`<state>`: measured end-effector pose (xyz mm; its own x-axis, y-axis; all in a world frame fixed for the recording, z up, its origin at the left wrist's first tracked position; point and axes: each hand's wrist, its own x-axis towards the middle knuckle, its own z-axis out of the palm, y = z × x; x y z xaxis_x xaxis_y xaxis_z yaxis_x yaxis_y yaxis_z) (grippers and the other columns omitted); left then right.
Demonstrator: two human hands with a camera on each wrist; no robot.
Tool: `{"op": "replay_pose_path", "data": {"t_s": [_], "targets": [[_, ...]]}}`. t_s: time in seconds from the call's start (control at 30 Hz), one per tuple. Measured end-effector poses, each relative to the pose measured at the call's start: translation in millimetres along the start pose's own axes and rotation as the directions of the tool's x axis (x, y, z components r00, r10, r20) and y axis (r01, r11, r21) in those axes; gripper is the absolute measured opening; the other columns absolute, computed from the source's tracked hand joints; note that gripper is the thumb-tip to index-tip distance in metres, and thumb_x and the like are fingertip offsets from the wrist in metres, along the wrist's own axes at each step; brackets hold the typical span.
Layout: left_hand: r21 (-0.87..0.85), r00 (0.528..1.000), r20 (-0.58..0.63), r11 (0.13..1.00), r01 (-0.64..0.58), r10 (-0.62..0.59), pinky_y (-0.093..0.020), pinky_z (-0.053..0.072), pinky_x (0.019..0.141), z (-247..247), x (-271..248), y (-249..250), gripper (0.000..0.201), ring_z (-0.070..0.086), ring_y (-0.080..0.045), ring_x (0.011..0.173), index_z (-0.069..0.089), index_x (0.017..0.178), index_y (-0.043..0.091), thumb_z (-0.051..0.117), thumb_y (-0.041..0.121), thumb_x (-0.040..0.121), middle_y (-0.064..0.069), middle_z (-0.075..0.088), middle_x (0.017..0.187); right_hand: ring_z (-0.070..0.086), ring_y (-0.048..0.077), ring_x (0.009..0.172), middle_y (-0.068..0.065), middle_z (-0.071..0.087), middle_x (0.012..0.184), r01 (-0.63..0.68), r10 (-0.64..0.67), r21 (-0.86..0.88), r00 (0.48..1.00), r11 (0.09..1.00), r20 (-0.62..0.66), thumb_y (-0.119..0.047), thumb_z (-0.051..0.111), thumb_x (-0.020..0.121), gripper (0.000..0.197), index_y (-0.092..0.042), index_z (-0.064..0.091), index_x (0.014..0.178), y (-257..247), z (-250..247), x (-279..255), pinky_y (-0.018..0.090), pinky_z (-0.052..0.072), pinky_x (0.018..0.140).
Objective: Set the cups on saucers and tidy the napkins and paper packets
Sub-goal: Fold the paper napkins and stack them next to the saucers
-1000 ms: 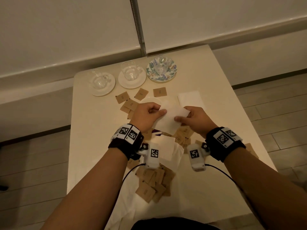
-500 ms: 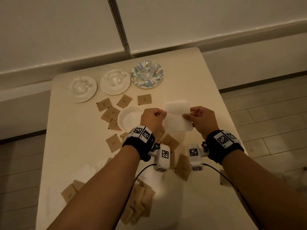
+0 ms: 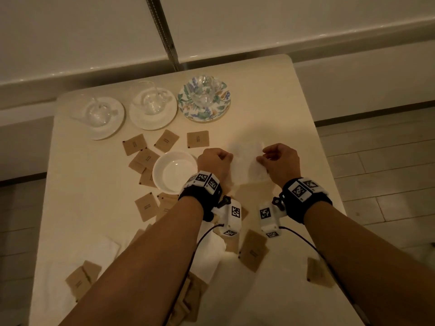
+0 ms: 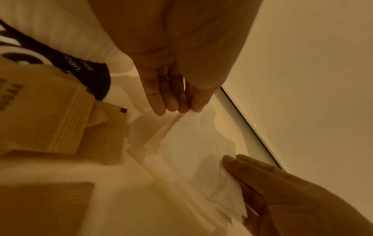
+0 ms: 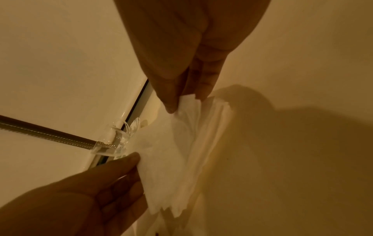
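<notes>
Pale desk (image 3: 270, 95) under dim warm light fills the view, with three cups (image 3: 150, 102) already on saucers (image 3: 164, 118) beyond the hands. Left of the left hand (image 3: 215, 162) sits a white bowl (image 3: 162, 170) among scattered brown packets (image 3: 147, 158). That hand pinches one side of a white napkin stack (image 3: 244, 158), and the right hand (image 3: 281, 162) pinches the opposite side, so the stack hangs between them just above the desk. The wrist views show its layers fanned and uneven at the edges. To do this step well, I would loosen both pinches slightly, tap the stack's lower edge on the desk so the sheets square up, then lay it flat clear of the packets. Squeezing hard would likely crease the soft paper.
</notes>
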<state>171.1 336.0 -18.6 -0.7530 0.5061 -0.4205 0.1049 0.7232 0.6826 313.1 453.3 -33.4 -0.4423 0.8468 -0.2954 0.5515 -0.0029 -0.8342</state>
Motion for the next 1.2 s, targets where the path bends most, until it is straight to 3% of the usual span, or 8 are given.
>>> {"op": "replay_pose_path", "data": {"t_s": [0.2, 0.37, 0.5, 0.6, 0.73, 1.0, 1.13, 1.2], "targets": [[0.039, 1.000, -0.019, 0.999, 0.012, -0.011, -0.021, 0.043, 0.072, 8, 1, 2, 0.010, 0.063, -0.014, 0.082, 0.072, 0.084, 0.025, 0.067, 0.033, 0.088, 0.007, 0.067, 0.081, 0.061, 0.009, 0.071, -0.007, 0.065, 0.075, 0.026, -0.027, -0.042, 0.999, 0.999, -0.024, -0.017, 0.080, 0.078, 0.017, -0.020, 0.066, 0.086, 4, 4, 6, 0.024, 0.052, 0.072], [-0.015, 0.999, -0.043, 1.000, 0.003, -0.003, -0.028, 0.048, 0.079, 8, -5, 1, 0.026, 0.062, -0.018, 0.090, 0.064, 0.109, 0.016, 0.070, 0.029, 0.087, 0.005, 0.063, 0.086, 0.057, 0.005, 0.070, -0.006, 0.062, 0.081, 0.044, -0.048, -0.087, 0.998, 0.995, -0.040, -0.020, 0.079, 0.079, 0.021, -0.019, 0.065, 0.095, 7, 4, 3, 0.012, 0.045, 0.065], [0.044, 0.972, -0.041, 0.972, -0.231, 0.233, -0.030, 0.047, 0.083, 10, -16, 3, 0.041, 0.054, -0.017, 0.088, 0.055, 0.122, 0.017, 0.070, 0.013, 0.084, 0.001, 0.050, 0.105, 0.053, 0.011, 0.080, 0.001, 0.055, 0.101, 0.202, -0.217, -0.249, 0.975, 0.947, -0.037, -0.021, 0.074, 0.083, 0.027, -0.016, 0.063, 0.107, 1, 1, -2, 0.027, 0.048, 0.076], [0.168, 0.928, 0.142, 0.915, -0.366, 0.345, -0.033, 0.049, 0.090, 16, -20, 1, 0.048, 0.055, -0.022, 0.098, 0.053, 0.130, 0.013, 0.063, 0.002, 0.084, -0.006, 0.045, 0.121, 0.053, 0.024, 0.098, 0.007, 0.053, 0.110, 0.465, -0.428, -0.388, 0.885, 0.796, 0.184, -0.015, 0.069, 0.083, 0.035, -0.014, 0.063, 0.117, -9, 6, -5, 0.039, 0.046, 0.088], [0.346, 0.919, 0.281, 0.864, -0.365, 0.276, -0.036, 0.044, 0.100, 20, -21, -5, 0.053, 0.048, -0.031, 0.115, 0.045, 0.137, 0.009, 0.058, 0.001, 0.087, -0.011, 0.037, 0.133, 0.044, 0.028, 0.114, 0.006, 0.046, 0.126, 0.532, -0.277, -0.591, 0.838, 0.607, 0.470, -0.031, 0.064, 0.085, 0.053, -0.022, 0.050, 0.136, -8, 13, -8, 0.040, 0.037, 0.095], [0.338, 0.930, 0.300, 0.888, -0.313, 0.214, -0.038, 0.038, 0.103, 15, -31, 1, 0.062, 0.043, -0.032, 0.121, 0.034, 0.147, 0.011, 0.055, 0.004, 0.089, -0.011, 0.033, 0.138, 0.041, 0.030, 0.119, 0.008, 0.042, 0.129, 0.358, -0.119, -0.644, 0.915, 0.676, 0.384, -0.039, 0.068, 0.081, 0.071, -0.021, 0.041, 0.144, 0, -11, -15, 0.043, 0.032, 0.101], [0.175, 0.931, 0.209, 0.925, -0.337, 0.300, -0.035, 0.045, 0.097, -5, -49, 0, 0.048, 0.055, -0.026, 0.111, 0.050, 0.136, 0.015, 0.055, 0.002, 0.090, -0.008, 0.047, 0.131, 0.049, 0.027, 0.111, 0.007, 0.049, 0.120, 0.336, -0.232, -0.548, 0.940, 0.766, 0.252, -0.026, 0.064, 0.087, 0.044, -0.019, 0.055, 0.129, -13, -10, -43, 0.042, 0.036, 0.098], [0.143, 0.922, 0.208, 0.923, -0.358, 0.325, -0.030, 0.048, 0.092, -19, -64, -12, 0.034, 0.060, -0.019, 0.099, 0.061, 0.120, 0.015, 0.056, 0.002, 0.090, -0.004, 0.059, 0.117, 0.054, 0.022, 0.099, 0.001, 0.054, 0.108, 0.367, -0.247, -0.480, 0.923, 0.797, 0.296, -0.022, 0.062, 0.088, 0.029, -0.018, 0.061, 0.117, -21, -1, -66, 0.040, 0.043, 0.092]]}}
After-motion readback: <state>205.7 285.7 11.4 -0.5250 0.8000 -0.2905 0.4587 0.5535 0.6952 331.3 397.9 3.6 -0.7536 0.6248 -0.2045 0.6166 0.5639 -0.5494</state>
